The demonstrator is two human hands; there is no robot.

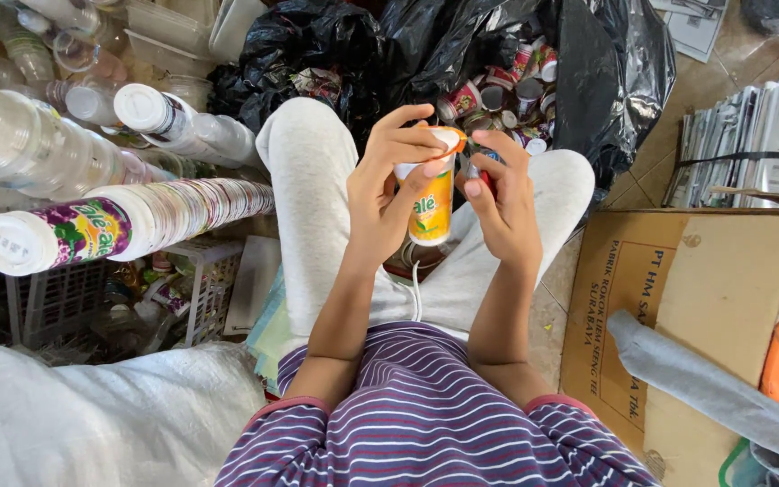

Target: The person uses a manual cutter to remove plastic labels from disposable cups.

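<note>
Head view: tiled floor (678,99) showing at one o'clock, a black refuse bag (606,81) of used cups lying at twelve, nested cup stacks (164,212) running to nine, flattened cardboard (678,316) resting at three. Centre frame, the left hand (385,194) is wrapping around a yellow plastic cup (432,212); the right hand (502,203) is pinching a small red tool beside its rim. Likely hazard: tool slipping off the seal toward the left thumb.
</note>
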